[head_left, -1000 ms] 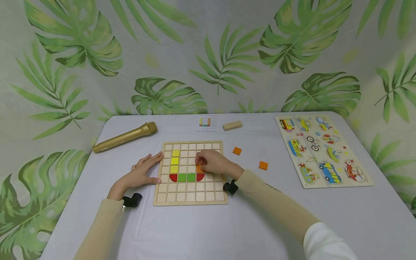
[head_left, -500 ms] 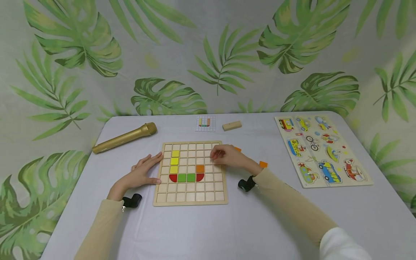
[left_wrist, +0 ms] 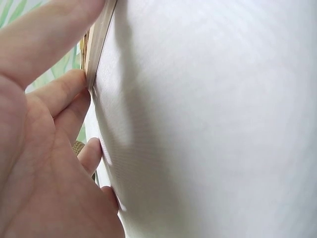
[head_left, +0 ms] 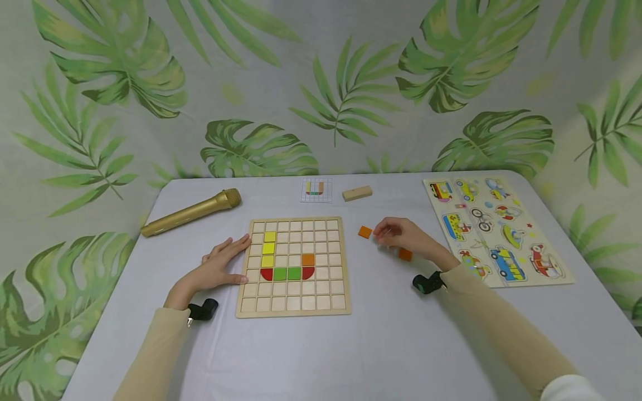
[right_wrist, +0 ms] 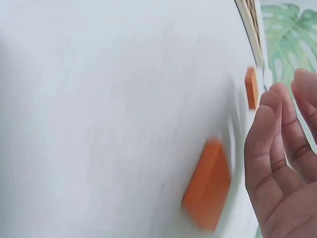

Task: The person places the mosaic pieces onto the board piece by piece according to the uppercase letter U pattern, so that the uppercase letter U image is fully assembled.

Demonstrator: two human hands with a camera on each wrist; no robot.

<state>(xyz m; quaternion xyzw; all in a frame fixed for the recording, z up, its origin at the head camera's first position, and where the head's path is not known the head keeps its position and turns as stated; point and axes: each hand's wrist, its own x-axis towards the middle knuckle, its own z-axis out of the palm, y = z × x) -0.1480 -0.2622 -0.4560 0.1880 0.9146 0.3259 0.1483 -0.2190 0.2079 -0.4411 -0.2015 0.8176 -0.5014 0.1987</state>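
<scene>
A square wooden grid board (head_left: pixel 294 288) lies mid-table, bearing a yellow column of tiles (head_left: pixel 269 248), two red rounded corner tiles, green tiles (head_left: pixel 287 274) between these and one orange tile (head_left: pixel 308 260) above the right red one. My left hand (head_left: pixel 210 274) rests at the board's left edge, fingers extended, thumb and fingertips touching the rim. To the right of the board, my right hand (head_left: pixel 403 236) hovers with loosely bent fingers and nothing in its grasp. Near its fingertips lies a loose orange tile (head_left: pixel 365 232); another orange tile (head_left: pixel 405 254) lies partly under the hand.
Behind the board are a pattern card (head_left: pixel 316 190) and a small wooden block (head_left: pixel 357 193). A gold microphone (head_left: pixel 191 213) lies at the back left. On the right is a picture puzzle board (head_left: pixel 499 231). A leaf-printed cloth hangs behind the table.
My right hand has let go of the orange tile on the board and moved right, over to the loose orange tiles. The left hand stays at the board's edge.
</scene>
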